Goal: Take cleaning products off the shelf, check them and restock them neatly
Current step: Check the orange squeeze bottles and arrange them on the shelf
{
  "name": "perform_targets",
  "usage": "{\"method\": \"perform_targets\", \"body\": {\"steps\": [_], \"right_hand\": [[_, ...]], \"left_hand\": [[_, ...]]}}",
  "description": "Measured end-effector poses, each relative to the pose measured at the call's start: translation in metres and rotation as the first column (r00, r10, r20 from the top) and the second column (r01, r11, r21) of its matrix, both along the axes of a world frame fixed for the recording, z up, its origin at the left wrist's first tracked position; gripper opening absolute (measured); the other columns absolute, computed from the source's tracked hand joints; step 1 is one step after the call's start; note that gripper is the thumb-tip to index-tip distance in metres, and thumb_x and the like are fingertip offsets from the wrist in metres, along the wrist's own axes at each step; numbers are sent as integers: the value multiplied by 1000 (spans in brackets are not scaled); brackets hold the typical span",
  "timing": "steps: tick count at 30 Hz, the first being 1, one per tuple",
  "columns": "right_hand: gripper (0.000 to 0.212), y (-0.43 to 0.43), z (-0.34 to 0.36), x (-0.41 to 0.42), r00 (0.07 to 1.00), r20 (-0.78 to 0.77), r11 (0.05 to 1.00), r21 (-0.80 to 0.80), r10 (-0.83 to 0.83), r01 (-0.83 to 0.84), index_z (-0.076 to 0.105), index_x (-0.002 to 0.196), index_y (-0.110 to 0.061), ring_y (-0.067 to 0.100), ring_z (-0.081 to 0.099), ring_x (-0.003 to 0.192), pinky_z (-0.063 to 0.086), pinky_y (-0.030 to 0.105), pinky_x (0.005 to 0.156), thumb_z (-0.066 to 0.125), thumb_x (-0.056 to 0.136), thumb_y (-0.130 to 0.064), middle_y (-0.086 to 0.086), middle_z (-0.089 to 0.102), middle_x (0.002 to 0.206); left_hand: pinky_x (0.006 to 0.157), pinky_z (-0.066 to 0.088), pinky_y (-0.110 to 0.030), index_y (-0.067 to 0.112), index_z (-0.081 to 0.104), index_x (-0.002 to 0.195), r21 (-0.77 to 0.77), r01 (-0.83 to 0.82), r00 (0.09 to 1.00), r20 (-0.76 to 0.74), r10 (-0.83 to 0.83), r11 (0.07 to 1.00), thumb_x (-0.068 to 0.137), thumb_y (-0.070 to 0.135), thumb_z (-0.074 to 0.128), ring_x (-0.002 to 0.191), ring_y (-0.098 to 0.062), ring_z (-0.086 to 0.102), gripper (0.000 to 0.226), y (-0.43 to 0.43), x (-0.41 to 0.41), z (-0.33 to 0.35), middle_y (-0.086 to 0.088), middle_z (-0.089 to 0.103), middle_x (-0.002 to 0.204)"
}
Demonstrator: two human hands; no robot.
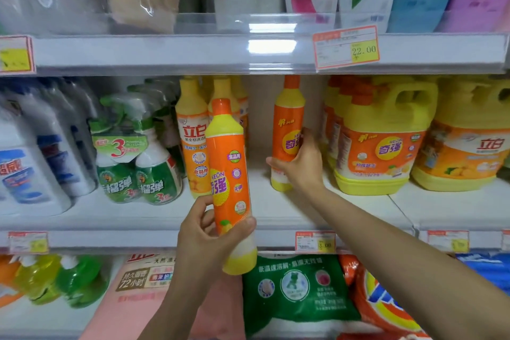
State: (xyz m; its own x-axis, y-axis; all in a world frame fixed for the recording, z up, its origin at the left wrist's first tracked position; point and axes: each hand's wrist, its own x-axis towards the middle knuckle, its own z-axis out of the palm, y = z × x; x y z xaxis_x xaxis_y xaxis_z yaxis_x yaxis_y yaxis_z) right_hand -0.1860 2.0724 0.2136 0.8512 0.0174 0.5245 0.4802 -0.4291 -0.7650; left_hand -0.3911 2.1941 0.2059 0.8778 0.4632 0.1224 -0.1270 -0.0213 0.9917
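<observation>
A person is standing at a shop display of cleaning products. At the left of the middle shelf (276, 210), green spray bottles (138, 168) are standing beside a row of yellow-capped bottles (193, 143). Just right of these and nearer the viewer, the left hand (204, 237) is grasping the lower part of an orange bottle (229, 168), with fingers and thumb curled round it. It is holding the bottle upright in front of the shelf edge, off the shelf.

Further right, the right hand (302, 167) is reaching into a gap and wrapping round a second orange bottle (287, 124). This one is upright; whether its base is resting on the shelf cannot be told. Large yellow jugs (380, 146) are standing just right of it.

With both hands busy, neither is free to catch a slip. The near bottle is tall and held low, so it may be prone to tipping out of the grasp. Placing either bottle carelessly could be knocking the yellow-capped row or the jugs, toppling neighbours.
</observation>
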Motion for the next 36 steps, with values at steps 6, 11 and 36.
{"method": "perform_targets", "body": {"steps": [6,11,36], "right_hand": [[81,-6,-10,12,961,-122,967,86,250,-240,38,141,-17,21,60,114,51,41,99,84,75,-25,5,58,129],[65,-25,-20,13,946,-103,951,-12,307,-310,47,137,-9,13,61,106,51,28,95,77,79,-3,2,63,119],[56,-28,30,-92,682,-342,761,229,647,-607,57,122,-13,1,68,79,55,19,71,83,74,-25,-3,70,96]], "left_hand": [[72,54,-27,26,60,105,1,-3,1000,9,3,1000,52,29,81,80,-4,71,57,7,9,-2,15,75,90],[71,54,-27,23,60,106,5,-8,1000,12,7,1000,53,27,82,82,-8,71,57,10,16,-4,10,75,91],[78,57,-41,40,56,108,421,-189,982,87,168,887,45,71,69,81,4,66,71,-21,33,0,24,70,88]]}}
